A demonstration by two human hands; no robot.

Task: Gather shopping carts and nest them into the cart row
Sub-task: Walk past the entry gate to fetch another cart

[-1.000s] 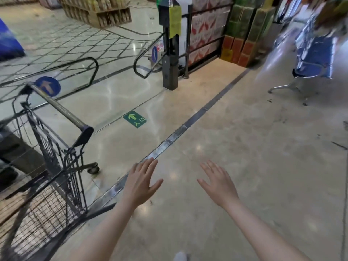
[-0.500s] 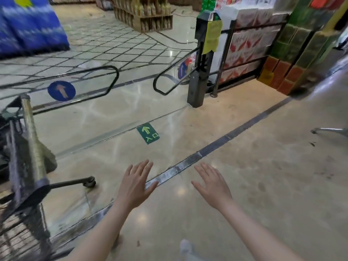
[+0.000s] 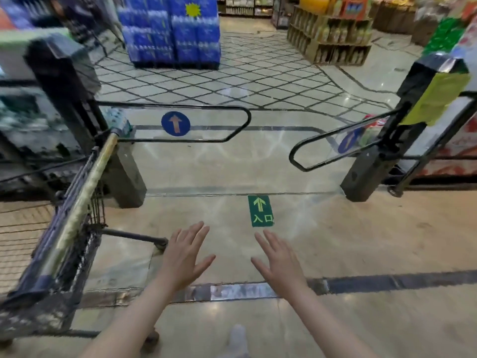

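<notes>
Both hands empty, fingers spread, palms down: left hand [image 3: 184, 257], right hand [image 3: 280, 262], hovering over the floor [image 3: 361, 254], touching nothing.

One shopping cart [image 3: 59, 244] in view, off to the left of the left hand, apart from it. Its handle bar [image 3: 85, 192] runs up and away from the grip, nearest end lower left. No cart row visible from here.

Handling, my guess: rigid wire-and-steel frame, fairly heavy but rolls on casters, so push, don't lift. Casters may swivel and pull it off line. Take the handle bar with both hands, spaced apart, for steering.

Count: 1 cart, 2 swing gates (left gate [image 3: 196, 125], right gate [image 3: 343, 143]), 1 green floor arrow sign [image 3: 260, 211] just ahead of the fingertips.
</notes>
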